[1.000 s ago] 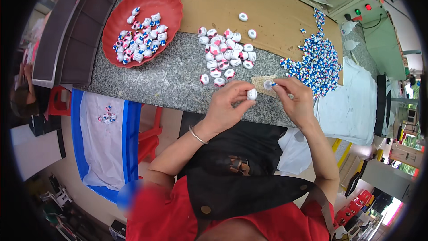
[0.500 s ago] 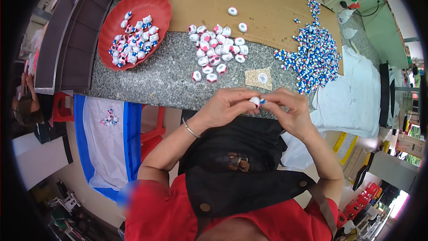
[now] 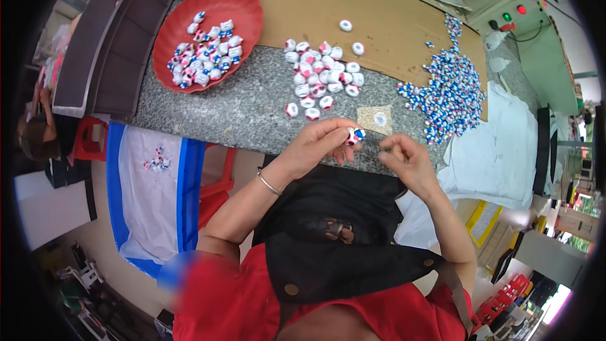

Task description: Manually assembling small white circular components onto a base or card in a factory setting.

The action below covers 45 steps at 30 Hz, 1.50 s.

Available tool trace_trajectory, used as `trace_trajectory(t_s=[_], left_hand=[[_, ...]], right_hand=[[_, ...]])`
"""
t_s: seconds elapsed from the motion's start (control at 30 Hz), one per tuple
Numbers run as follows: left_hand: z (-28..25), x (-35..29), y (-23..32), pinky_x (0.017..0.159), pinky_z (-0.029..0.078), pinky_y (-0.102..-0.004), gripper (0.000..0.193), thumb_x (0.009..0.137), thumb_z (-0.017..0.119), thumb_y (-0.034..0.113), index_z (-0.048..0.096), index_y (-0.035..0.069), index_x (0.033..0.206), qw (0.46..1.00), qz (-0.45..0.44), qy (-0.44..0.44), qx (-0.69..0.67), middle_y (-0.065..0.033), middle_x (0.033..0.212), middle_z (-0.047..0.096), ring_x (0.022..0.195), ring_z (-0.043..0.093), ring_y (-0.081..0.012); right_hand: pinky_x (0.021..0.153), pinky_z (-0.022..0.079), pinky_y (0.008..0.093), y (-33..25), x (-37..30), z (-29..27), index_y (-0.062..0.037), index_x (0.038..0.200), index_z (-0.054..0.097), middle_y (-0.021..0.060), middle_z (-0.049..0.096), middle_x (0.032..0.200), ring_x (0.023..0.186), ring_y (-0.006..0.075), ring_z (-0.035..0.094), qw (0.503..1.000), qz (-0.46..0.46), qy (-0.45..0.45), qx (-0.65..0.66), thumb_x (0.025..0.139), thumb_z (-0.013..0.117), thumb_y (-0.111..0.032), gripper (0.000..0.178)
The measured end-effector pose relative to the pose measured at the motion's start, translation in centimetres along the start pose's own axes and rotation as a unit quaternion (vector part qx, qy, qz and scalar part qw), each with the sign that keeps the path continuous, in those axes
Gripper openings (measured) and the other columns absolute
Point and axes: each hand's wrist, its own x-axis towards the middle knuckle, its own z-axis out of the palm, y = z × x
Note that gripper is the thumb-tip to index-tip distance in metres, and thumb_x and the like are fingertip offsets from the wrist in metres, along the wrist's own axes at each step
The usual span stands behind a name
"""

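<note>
My left hand (image 3: 319, 144) pinches a small white plastic toy figure (image 3: 352, 136) with dark and pink marks and a blue-and-white piece at its upper end. Just to the right, my right hand (image 3: 405, 159) hovers apart from it over the counter's front edge, fingers bent, thumb and forefinger parted with nothing visible between them. Beyond the hands lies a loose heap of round white pieces (image 3: 323, 74) with pink parts. A larger pile of tiny blue-and-white pieces (image 3: 447, 91) spreads at the right. Several joined figures rest in a red scalloped dish (image 3: 251, 17) at the left.
The speckled stone counter (image 3: 246, 117) carries a brown cardboard sheet (image 3: 391, 41) and a small tan card (image 3: 368, 117). White plastic sheeting (image 3: 495, 151) lies at the right. A blue-framed bin (image 3: 189, 196) with white lining stands below left. Grey trays (image 3: 113, 50) are at far left.
My right hand has come away from the figure and moved slightly right. My left hand keeps the figure, now showing the blue piece on it, and has shifted a little left and away.
</note>
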Motion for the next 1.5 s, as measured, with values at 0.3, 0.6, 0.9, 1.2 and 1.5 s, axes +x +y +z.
trace_trajectory(t_s=[0.3,0.6,0.9,1.2,1.5], left_hand=[[-5.6,-5.8,8.7,0.083,0.046,-0.0271,0.02,0.089,0.06,0.001,0.061,0.001,0.109,0.776,0.257,0.342,0.464,-0.0067,0.102,0.061,0.092,0.058,-0.0149],[-6.4,-5.6,10.6,0.083,0.049,-0.0418,0.021,0.081,0.066,0.001,0.063,0.0,0.102,0.536,0.327,0.377,0.68,-0.0168,0.106,0.062,0.093,0.06,-0.0345],[-1.6,-1.3,2.7,0.069,0.052,-0.0351,0.022,0.076,0.068,0.009,0.059,0.004,0.096,0.562,0.211,0.151,0.786,-0.0082,0.092,0.056,0.083,0.061,-0.0239],[-3.0,-0.5,2.6,0.067,0.052,-0.0319,0.019,0.075,0.061,0.005,0.054,0.004,0.093,0.549,0.299,0.075,0.777,-0.0083,0.093,0.053,0.082,0.057,-0.0215],[-1.9,-1.0,2.8,0.085,0.051,-0.0285,0.015,0.091,0.057,-0.002,0.057,0.003,0.104,0.923,0.241,0.117,0.276,-0.0101,0.114,0.056,0.102,0.06,-0.0181]], right_hand=[[0.081,0.052,0.0363,3.1,2.6,-3.3,-0.0008,0.103,0.067,0.0161,0.065,0.106,0.094,0.0313,0.064,0.9,-0.301,0.158,-0.274,0.082,0.062,0.005,0.022],[0.078,0.052,0.0408,3.8,6.7,-4.7,0.0007,0.104,0.065,0.0165,0.064,0.103,0.091,0.0336,0.063,0.831,-0.288,0.147,-0.453,0.081,0.065,0.0,0.022],[0.07,0.052,0.0403,3.5,3.0,-3.5,0.001,0.094,0.06,0.0157,0.06,0.093,0.082,0.034,0.064,0.869,-0.292,0.132,-0.376,0.08,0.062,0.008,0.016],[0.073,0.052,0.0383,2.7,2.2,-3.5,0.0003,0.1,0.067,0.0151,0.063,0.092,0.084,0.0322,0.064,0.919,-0.194,0.108,-0.325,0.077,0.068,0.005,0.023],[0.071,0.05,0.0381,3.7,1.9,-3.9,-0.0013,0.097,0.066,0.0138,0.063,0.087,0.082,0.0316,0.063,0.917,-0.211,0.114,-0.319,0.076,0.07,0.003,0.021]])
